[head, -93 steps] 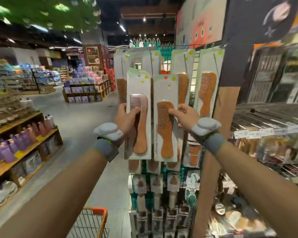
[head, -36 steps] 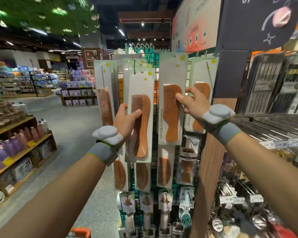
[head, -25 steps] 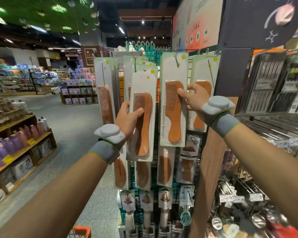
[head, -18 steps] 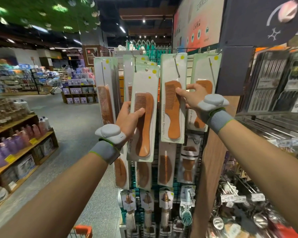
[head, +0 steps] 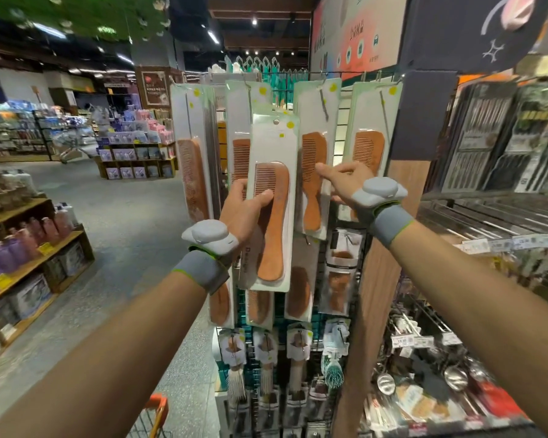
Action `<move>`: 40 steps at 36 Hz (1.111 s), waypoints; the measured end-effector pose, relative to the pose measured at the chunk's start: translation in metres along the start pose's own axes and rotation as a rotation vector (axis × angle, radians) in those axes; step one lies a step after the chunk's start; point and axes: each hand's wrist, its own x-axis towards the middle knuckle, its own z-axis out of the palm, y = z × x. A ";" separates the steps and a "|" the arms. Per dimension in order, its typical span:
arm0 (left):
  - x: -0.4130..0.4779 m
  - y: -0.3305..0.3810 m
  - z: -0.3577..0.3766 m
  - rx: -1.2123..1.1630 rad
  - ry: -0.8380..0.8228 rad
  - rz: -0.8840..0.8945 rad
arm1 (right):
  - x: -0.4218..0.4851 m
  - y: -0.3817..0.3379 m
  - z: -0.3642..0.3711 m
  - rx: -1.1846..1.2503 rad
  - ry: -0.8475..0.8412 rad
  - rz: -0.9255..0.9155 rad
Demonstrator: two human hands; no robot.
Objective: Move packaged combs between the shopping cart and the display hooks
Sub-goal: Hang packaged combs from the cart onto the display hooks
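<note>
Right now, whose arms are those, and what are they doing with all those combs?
They belong to a person, not a machine. A camera worn on the person's head took this picture, so you see what they see: both arms reaching forward in a shop. Each wrist wears a grey band. The left hand grips a packaged comb, held up in front of the others. The right hand pinches the edge of a hanging comb packet, which is on a display hook. The orange corner at the bottom is the shopping cart.
</note>
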 end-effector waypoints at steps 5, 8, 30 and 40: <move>-0.014 0.003 0.001 -0.110 -0.078 -0.074 | -0.057 -0.005 0.000 0.031 -0.014 -0.013; -0.024 0.003 0.004 -0.170 -0.113 -0.117 | -0.090 -0.010 -0.005 0.095 -0.137 0.020; -0.053 0.038 0.041 -0.210 -0.106 -0.108 | -0.115 -0.015 -0.045 0.060 -0.100 0.024; -0.028 0.049 0.069 -0.048 -0.005 -0.061 | -0.076 -0.017 -0.095 0.015 0.044 -0.123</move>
